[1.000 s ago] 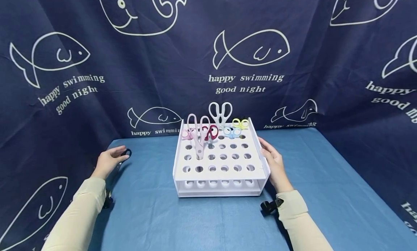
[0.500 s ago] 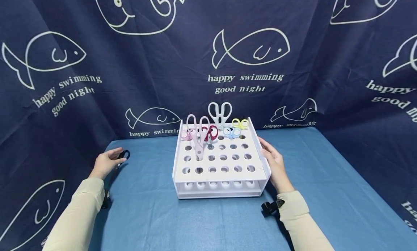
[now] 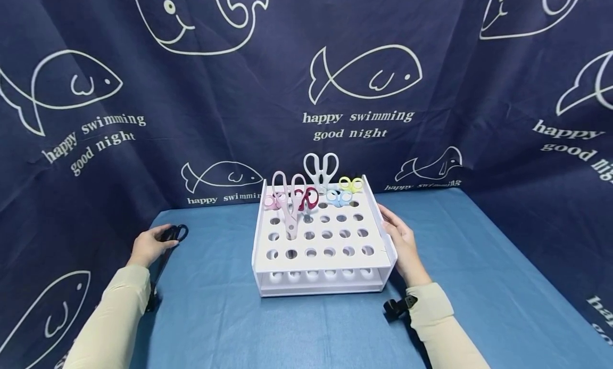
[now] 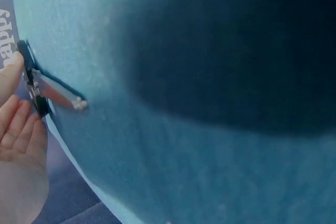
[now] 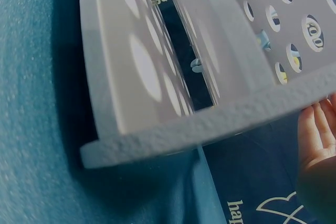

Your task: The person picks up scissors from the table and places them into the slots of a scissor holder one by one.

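On the left of the blue table, my left hand [image 3: 147, 248] pinches a pair of black-handled scissors [image 3: 180, 232] between thumb and fingers. In the left wrist view the scissors' blades [image 4: 59, 96] slant away from the hand, their tip close to the tablecloth; I cannot tell whether it touches. Straight fingers of my right hand [image 3: 401, 241] rest along the right side panel of a white holed rack [image 3: 318, 261]. Standing in its holes are pale pink scissors [image 3: 291, 214], white scissors [image 3: 321, 169], and small pink, red, blue and yellow ones.
The blue tablecloth [image 3: 210, 316] lies under the rack, which has a second holed shelf beneath the top. A dark blue curtain [image 3: 268, 119] printed with fish closes off the back and both sides.
My left hand has drawn slightly left and nearer with the black-handled scissors, whose handles show more fully. My right hand stays at the rack's side.
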Demonstrator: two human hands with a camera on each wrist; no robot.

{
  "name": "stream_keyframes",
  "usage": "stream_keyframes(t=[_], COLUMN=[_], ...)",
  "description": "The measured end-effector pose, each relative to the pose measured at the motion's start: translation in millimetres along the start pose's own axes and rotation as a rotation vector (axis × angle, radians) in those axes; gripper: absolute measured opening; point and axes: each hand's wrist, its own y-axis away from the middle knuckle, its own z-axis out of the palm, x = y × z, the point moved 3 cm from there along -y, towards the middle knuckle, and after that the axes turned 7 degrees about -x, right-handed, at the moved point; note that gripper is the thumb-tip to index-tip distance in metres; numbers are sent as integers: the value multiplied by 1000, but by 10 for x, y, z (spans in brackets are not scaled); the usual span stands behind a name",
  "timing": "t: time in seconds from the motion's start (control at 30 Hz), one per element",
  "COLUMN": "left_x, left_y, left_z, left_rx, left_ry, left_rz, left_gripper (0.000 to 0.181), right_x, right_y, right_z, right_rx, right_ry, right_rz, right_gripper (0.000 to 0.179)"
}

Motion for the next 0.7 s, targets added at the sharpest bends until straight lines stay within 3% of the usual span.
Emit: stream_keyframes(t=[0.27,0.7], left_x=[-12,94], left_y=[-1,-90], left_z=[-11,-70], left_rx=[-44,-95], left_ry=[31,-48], left_rz=[-49,-87], left_gripper=[68,77], right_x=[-28,-12], right_y=[-11,3], right_z=[16,5], right_rx=[-17,-2], right_ry=[-3,5], right_rz=[-21,-3], right_gripper=[50,50])
